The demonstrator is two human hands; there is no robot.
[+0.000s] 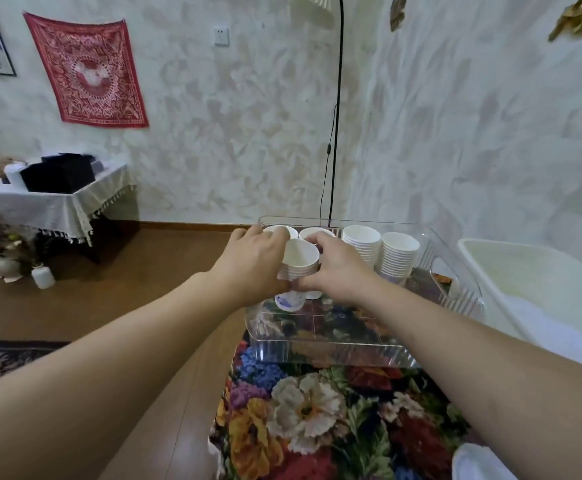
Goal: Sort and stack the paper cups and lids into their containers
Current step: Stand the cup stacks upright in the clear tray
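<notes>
Your left hand (pixel 253 263) and your right hand (pixel 340 271) both hold one stack of paper cups (pixel 300 259) between them, with the fingers curled around its sides. The stack is over the left part of the clear container (pixel 331 351), above its floor. Its long axis is nearly vertical, a little tilted, and the open mouth points up and toward you. The bottom end of the stack is hidden by your fingers, so you cannot see if it touches the container floor.

Behind it stand four more cup stacks in the container, all upright with mouths up: two at the back left (pixel 317 233), partly covered by your hands, and two taller ones at the right (pixel 398 258). Under your hands there is something round and white with blue marks (pixel 289 303); it is hard to tell what it is. The container stands on a surface with a flower cloth (pixel 317 417). A white bin (pixel 525 271) is just beside it on the right, cut off by the edge.
</notes>
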